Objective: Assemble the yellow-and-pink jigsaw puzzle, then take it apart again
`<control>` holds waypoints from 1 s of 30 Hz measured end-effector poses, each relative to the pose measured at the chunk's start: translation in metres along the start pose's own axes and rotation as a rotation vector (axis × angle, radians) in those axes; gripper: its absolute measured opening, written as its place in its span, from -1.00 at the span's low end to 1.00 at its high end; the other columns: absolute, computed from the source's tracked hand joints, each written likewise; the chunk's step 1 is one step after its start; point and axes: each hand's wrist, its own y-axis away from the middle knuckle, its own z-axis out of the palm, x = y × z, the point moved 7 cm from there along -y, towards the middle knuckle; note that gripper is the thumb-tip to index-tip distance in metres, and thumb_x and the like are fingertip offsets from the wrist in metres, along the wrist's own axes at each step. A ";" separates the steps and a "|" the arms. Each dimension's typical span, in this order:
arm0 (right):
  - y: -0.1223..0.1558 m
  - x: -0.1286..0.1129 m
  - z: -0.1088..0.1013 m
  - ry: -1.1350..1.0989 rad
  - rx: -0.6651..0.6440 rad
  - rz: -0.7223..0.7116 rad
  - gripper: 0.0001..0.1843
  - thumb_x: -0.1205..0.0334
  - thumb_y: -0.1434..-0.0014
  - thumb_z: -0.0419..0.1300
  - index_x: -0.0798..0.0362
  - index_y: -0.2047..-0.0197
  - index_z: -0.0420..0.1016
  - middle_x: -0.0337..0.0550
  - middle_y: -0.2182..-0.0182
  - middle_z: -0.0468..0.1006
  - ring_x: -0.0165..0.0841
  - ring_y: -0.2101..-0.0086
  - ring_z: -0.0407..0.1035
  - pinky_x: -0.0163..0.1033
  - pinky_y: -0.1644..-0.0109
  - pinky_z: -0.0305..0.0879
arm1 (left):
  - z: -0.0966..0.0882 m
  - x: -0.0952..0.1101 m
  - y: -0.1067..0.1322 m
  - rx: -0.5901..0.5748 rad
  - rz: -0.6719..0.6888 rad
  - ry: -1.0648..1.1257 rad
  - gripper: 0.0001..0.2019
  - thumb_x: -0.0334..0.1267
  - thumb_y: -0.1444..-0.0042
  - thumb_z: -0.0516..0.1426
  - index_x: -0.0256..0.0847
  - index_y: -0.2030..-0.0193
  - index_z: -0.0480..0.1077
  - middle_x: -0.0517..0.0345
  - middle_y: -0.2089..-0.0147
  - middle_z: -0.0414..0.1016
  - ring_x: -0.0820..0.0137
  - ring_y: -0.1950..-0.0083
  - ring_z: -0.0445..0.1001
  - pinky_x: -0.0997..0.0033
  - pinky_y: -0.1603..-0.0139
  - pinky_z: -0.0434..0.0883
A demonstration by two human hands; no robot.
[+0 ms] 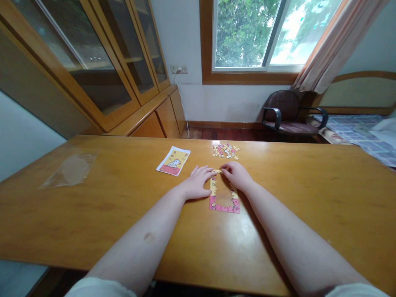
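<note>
A partly built jigsaw frame (223,205), yellow on the sides and pink along the bottom, lies on the wooden table (123,206). My left hand (198,182) rests flat beside its left edge, fingers stretched toward the top corner. My right hand (236,174) lies over the frame's upper right side, its fingertips pinched together at the top edge on a small piece I cannot make out. A pile of loose puzzle pieces (225,150) sits just beyond both hands. A printed reference card (173,161) with a cartoon figure lies to the left of the pile.
A see-through plastic bag (70,169) lies at the table's left end. Beyond the table stand a wooden cabinet with glass doors (117,70), a dark armchair (289,113) under a window, and a bed (365,132) at the right.
</note>
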 end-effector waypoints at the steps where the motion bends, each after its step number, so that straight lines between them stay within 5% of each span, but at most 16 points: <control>1: 0.000 0.000 0.000 -0.007 0.000 0.002 -0.81 0.24 -0.20 0.14 0.04 0.20 0.57 -0.09 0.25 0.60 -0.26 0.19 0.42 -0.18 0.06 0.30 | 0.000 0.001 0.000 -0.002 -0.002 0.003 -0.26 -0.25 0.06 0.20 -0.06 -0.33 0.17 -0.01 -0.41 0.10 0.08 -0.45 -0.04 -0.11 -0.44 -0.24; 7: -0.002 0.017 -0.006 -0.080 0.128 0.041 -0.76 0.18 -0.17 0.13 0.06 0.16 0.54 -0.09 0.27 0.58 -0.28 0.26 0.42 -0.18 0.09 0.31 | -0.008 -0.009 -0.006 0.167 -0.036 0.136 -0.43 -0.16 -0.03 0.20 -0.12 -0.22 0.30 -0.05 -0.34 0.20 0.11 -0.38 0.11 -0.02 -0.41 -0.01; 10: 0.001 0.046 -0.020 -0.188 0.326 0.244 -0.77 0.15 -0.10 0.09 0.07 0.29 0.52 -0.11 0.38 0.56 -0.27 0.34 0.40 -0.18 0.20 0.32 | -0.016 -0.023 -0.009 0.366 -0.118 0.268 -0.64 -0.27 -0.04 0.16 -0.20 -0.02 0.42 -0.04 -0.12 0.43 0.20 -0.20 0.35 0.14 -0.28 0.24; 13: 0.007 0.065 -0.029 -0.294 0.469 0.391 -0.77 0.11 -0.06 0.05 0.05 0.40 0.45 -0.13 0.45 0.54 -0.26 0.38 0.38 -0.21 0.29 0.29 | -0.014 -0.035 -0.012 0.425 -0.229 0.385 -0.77 -0.29 -0.02 0.15 -0.21 0.14 0.45 0.05 0.12 0.52 0.29 0.07 0.49 0.24 -0.05 0.42; 20: -0.013 0.076 -0.021 -0.344 0.258 0.403 -0.86 0.17 0.03 0.06 0.01 0.51 0.38 -0.24 0.58 0.45 -0.31 0.49 0.32 -0.24 0.37 0.24 | -0.013 -0.044 -0.032 0.464 -0.336 0.558 -0.78 -0.24 0.02 0.20 -0.23 0.20 0.47 0.06 0.17 0.54 0.30 0.11 0.49 0.29 0.02 0.42; 24: -0.029 0.087 -0.027 -0.394 0.222 0.315 -0.84 0.14 0.00 0.07 0.03 0.49 0.37 -0.28 0.62 0.40 -0.35 0.53 0.30 -0.27 0.40 0.25 | -0.018 -0.056 -0.051 0.595 -0.407 0.759 -0.75 -0.22 -0.10 0.11 -0.22 0.09 0.43 0.03 0.07 0.53 0.32 0.07 0.49 0.36 0.15 0.45; 30: -0.036 0.078 -0.036 -0.202 0.295 0.162 -0.78 0.18 -0.07 0.07 0.03 0.35 0.52 -0.17 0.44 0.50 -0.27 0.33 0.36 -0.17 0.16 0.31 | -0.025 -0.052 -0.066 0.623 -0.333 0.470 -0.78 -0.29 -0.04 0.15 -0.21 0.15 0.47 0.02 0.02 0.49 0.26 -0.05 0.43 0.23 -0.13 0.36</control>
